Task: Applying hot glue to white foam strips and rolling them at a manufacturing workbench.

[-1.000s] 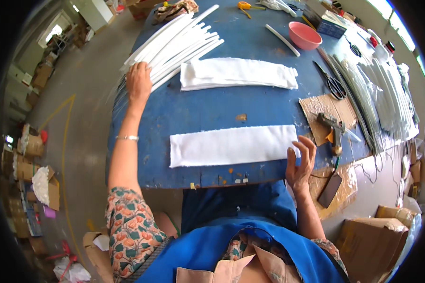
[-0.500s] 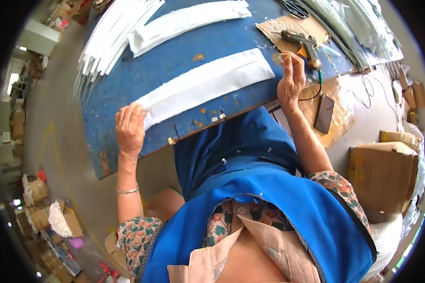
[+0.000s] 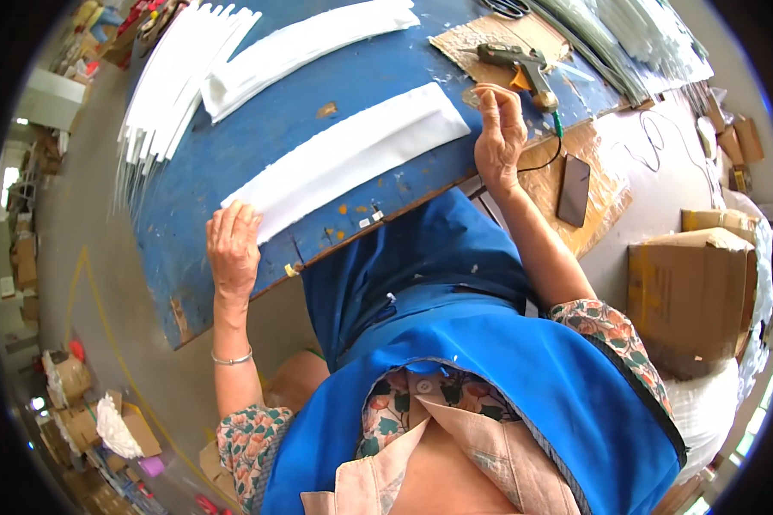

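A long, folded white cloth strip (image 3: 352,159) lies slantwise across the blue worktable (image 3: 318,249). My left hand (image 3: 234,249) is closed on its near left end, fingertips over the cloth and thumb hidden. Beyond the strip's far right end is my right hand (image 3: 500,142), raised at the table edge with fingers bent and pressed together. Anything between those fingertips is too small to make out. Just past them rests a glue gun (image 3: 520,64) with an orange trigger, partly on a piece of cardboard (image 3: 489,39).
Another white cloth strip (image 3: 309,56) lies farther back, beside a bundle of thin white rods (image 3: 176,86). Black-handled scissors (image 3: 508,7) and plastic-wrapped rods (image 3: 593,51) are at the far right. A phone (image 3: 574,190) lies right of the table; cardboard boxes (image 3: 691,292) stand beyond.
The whole view has shifted, so the table appears farther left. My left hand has moved slightly right over the strip's end. My right hand keeps nearly the same place by the glue gun.
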`<state>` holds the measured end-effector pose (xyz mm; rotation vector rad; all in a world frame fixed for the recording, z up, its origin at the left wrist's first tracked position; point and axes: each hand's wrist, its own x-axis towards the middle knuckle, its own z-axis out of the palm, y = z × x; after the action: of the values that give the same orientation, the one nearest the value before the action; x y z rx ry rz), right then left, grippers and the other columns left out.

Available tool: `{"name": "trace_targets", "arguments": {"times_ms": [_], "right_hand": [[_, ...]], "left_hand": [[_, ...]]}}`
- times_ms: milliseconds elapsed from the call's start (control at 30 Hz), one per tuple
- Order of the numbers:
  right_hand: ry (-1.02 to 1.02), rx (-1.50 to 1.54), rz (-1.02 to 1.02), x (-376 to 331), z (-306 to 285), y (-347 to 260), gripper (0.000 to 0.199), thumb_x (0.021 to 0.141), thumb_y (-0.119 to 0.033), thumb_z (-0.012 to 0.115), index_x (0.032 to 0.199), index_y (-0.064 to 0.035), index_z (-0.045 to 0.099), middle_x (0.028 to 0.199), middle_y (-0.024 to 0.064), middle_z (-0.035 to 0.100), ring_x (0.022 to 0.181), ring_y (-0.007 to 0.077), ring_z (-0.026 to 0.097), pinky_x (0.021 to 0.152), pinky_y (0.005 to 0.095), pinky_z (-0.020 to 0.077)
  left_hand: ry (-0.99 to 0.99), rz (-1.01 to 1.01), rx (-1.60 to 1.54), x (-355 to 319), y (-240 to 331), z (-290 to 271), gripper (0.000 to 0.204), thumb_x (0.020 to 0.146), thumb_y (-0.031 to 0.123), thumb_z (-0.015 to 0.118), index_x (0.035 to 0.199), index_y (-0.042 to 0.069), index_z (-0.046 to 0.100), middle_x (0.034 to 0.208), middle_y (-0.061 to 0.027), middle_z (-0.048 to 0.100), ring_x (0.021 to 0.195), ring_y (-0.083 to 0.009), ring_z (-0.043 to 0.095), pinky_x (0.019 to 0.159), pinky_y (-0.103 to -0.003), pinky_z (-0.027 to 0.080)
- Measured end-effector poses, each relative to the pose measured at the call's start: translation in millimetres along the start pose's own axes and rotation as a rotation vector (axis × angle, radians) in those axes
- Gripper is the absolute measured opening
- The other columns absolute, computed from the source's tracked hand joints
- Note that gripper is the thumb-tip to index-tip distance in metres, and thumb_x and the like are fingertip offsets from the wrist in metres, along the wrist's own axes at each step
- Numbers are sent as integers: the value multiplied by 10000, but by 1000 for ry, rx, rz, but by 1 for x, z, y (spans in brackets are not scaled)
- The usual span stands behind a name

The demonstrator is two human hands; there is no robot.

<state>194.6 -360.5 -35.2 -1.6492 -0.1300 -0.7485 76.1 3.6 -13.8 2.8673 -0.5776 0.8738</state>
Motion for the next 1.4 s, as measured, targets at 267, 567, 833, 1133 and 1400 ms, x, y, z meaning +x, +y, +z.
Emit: {"name": "trace_targets", "arguments": {"times_ms": [267,567,833,1133,1400], "right_hand": [[-16,9,13,-1,0,0,149,993,-136,526,982,-13,611,1002,56,595,894,129,536,805,250,438],[-495,-435,-529,-3,19,-36,308,826,-112,698,1127,-85,644,1203,120,603,1149,325,532,964,424,419],[-676,-504,-481,-1,39,-28,191,824,-119,683,1008,-70,691,1022,85,653,1027,284,581,936,408,411],[-699,-452,-445,0,38,-28,160,816,-123,688,966,-72,712,972,70,657,977,269,587,937,392,400],[-695,-482,-439,-2,37,-27,154,822,-117,685,968,-78,712,980,68,660,991,255,591,952,388,400]], "left_hand": [[-35,-6,1,1,2,0,188,806,58,708,979,6,658,1008,-109,639,901,-280,594,785,-384,466],[-52,-78,-73,1,4,-2,179,818,87,677,981,20,648,1013,-105,637,947,-286,593,820,-398,451],[-10,-120,-130,-1,2,-1,144,822,109,680,954,51,678,975,-90,657,925,-270,603,802,-381,460],[297,-415,-159,0,-44,-45,111,882,89,657,958,12,681,944,-126,681,891,-285,626,797,-356,506],[155,-320,-244,0,-16,-31,112,835,64,687,939,22,689,942,-112,671,893,-262,616,789,-345,514]]}}
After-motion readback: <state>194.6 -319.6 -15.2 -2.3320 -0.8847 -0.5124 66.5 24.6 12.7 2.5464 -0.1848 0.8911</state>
